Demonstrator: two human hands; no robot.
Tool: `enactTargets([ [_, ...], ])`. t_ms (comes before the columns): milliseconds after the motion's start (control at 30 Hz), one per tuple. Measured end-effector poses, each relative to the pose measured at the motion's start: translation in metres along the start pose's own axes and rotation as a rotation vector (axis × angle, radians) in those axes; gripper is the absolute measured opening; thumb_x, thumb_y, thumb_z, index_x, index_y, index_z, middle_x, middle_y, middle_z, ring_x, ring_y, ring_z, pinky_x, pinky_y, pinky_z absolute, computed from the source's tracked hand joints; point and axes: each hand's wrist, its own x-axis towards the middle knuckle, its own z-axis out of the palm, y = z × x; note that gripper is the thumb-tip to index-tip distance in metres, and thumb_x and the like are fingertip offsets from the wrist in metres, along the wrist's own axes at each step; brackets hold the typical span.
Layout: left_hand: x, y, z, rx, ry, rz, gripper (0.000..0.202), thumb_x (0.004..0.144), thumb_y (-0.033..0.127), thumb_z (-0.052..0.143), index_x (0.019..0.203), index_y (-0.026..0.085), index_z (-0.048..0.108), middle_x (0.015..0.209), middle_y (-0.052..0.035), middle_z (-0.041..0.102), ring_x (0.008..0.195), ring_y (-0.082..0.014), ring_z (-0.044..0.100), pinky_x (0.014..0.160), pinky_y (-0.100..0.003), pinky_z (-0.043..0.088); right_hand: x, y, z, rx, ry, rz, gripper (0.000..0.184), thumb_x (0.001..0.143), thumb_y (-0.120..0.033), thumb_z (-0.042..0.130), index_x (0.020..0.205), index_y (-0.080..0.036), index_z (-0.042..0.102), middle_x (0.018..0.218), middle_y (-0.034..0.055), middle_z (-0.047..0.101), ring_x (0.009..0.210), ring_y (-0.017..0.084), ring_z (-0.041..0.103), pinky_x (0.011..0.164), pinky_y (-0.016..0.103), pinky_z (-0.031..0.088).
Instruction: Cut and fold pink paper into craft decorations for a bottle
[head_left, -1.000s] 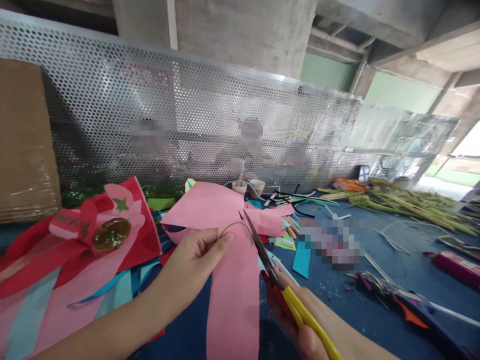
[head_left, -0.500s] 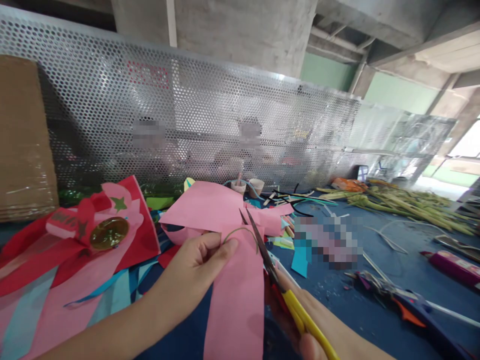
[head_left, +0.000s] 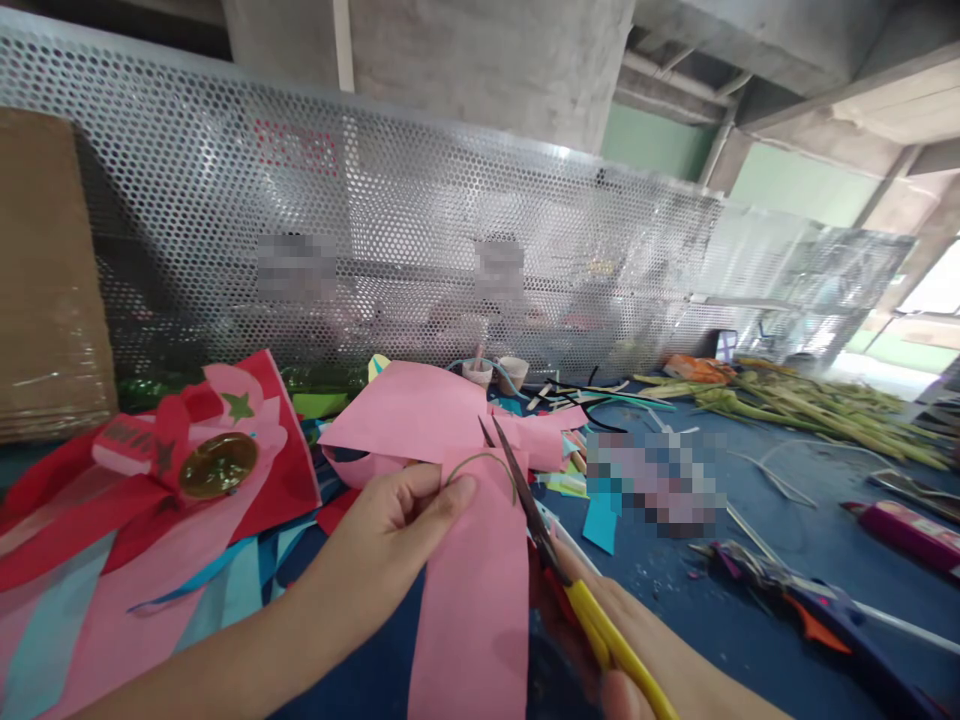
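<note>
My left hand [head_left: 416, 520] pinches a strip of pink paper [head_left: 476, 600] between thumb and fingers; the strip hangs down toward me. A thin green curved line or strand [head_left: 480, 457] arcs across the paper from the thumb; I cannot tell whether it is drawn or loose. In my right hand [head_left: 600, 620] is a pair of scissors [head_left: 544, 530] with yellow and red handles. Their blades are parted, tips pointing away, over the right edge of the pink strip. Behind the strip lies a wider sheet of pink paper [head_left: 412, 405].
At left lies a red and pink paper craft [head_left: 289, 440] with a roll of tape [head_left: 219, 467] on it. A glue gun [head_left: 825, 610] and a purple bottle [head_left: 911, 530] lie at right. Two small cups [head_left: 512, 374] stand before a perforated metal screen [head_left: 420, 220]. Plant stalks [head_left: 810, 405] lie far right.
</note>
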Motion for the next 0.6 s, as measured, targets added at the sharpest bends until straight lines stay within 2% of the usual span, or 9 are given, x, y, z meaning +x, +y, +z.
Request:
enactTargets([
  [100,0.0,0.0,0.0,0.001,-0.002,-0.004,0.042,0.083,0.051,0.048,0.057,0.024,0.029,0.058,0.0077,0.02,0.053,-0.0114,0.018,0.047,-0.026,0.019,0.001,-0.005,-0.003,0.044,-0.018,0.023,0.087,0.068,-0.094,0.021,0.105,-0.021,0.05,0.061,-0.0039,0.037,0.048,0.014,0.037,0.045,0.03,0.029],
  [233,0.0,-0.001,0.0,0.008,0.004,-0.028,0.043,0.082,0.053,0.049,0.057,0.024,0.03,0.059,0.0072,0.02,0.054,-0.0115,0.02,0.048,-0.026,0.02,0.001,-0.012,-0.005,0.079,-0.032,0.048,0.084,0.067,-0.095,0.019,0.097,-0.022,0.048,0.06,-0.0054,0.031,0.047,0.012,0.031,0.042,0.029,0.025],
  [400,0.001,-0.002,0.0,0.003,-0.001,-0.049,0.042,0.081,0.054,0.048,0.058,0.023,0.033,0.059,0.0071,0.022,0.054,-0.0113,0.02,0.048,-0.025,0.02,0.0,-0.015,-0.008,0.09,-0.024,0.051,0.083,0.069,-0.094,0.021,0.095,-0.021,0.051,0.057,-0.0059,0.033,0.048,0.012,0.03,0.043,0.027,0.028],
  [600,-0.001,0.0,0.0,-0.016,-0.006,-0.066,0.045,0.079,0.058,0.05,0.057,0.022,0.033,0.058,0.007,0.022,0.054,-0.0111,0.021,0.048,-0.025,0.019,-0.006,-0.014,-0.008,0.104,0.028,0.056,0.076,0.076,-0.087,0.028,0.101,-0.021,0.057,0.062,-0.0023,0.041,0.05,0.014,0.039,0.046,0.026,0.038],
])
